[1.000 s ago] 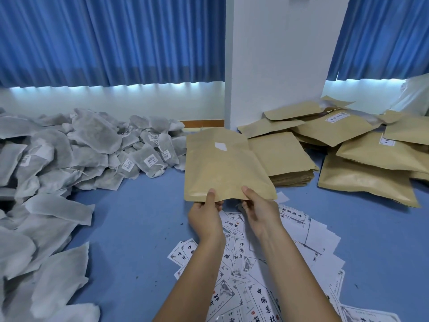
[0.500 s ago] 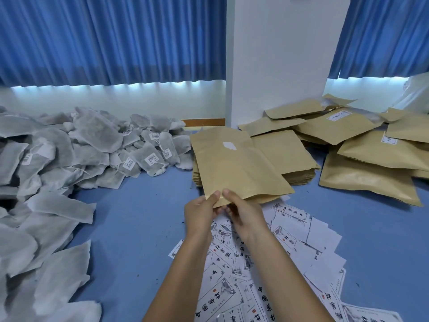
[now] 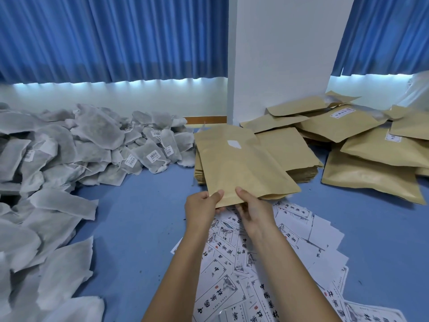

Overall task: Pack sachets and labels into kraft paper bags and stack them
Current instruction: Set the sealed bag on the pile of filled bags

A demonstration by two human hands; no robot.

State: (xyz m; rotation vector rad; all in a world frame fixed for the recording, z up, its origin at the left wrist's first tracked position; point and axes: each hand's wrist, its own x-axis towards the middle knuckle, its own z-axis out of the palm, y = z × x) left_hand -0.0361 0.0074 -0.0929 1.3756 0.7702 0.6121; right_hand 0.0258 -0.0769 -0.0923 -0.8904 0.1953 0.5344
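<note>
I hold a flat kraft paper bag (image 3: pixel 241 166) up over the blue floor, its near edge pinched by both hands. My left hand (image 3: pixel 202 208) grips the near left corner with the thumb on top. My right hand (image 3: pixel 253 210) pinches the same edge just to the right, thumb on top. The bag has a small white patch near its far end. Under my wrists lies a spread of white printed labels (image 3: pixel 267 263). A big heap of grey-white sachets (image 3: pixel 69 154) fills the left side.
A stack of flat empty kraft bags (image 3: pixel 287 149) sits behind the held bag. Filled kraft bags (image 3: pixel 371 163) are piled at the right against a white pillar (image 3: pixel 283 59). Blue curtains hang behind. Bare blue floor (image 3: pixel 139 205) lies between sachets and labels.
The bag has swung so its far end points more to the right, and my two hands have come closer together on its near left edge.
</note>
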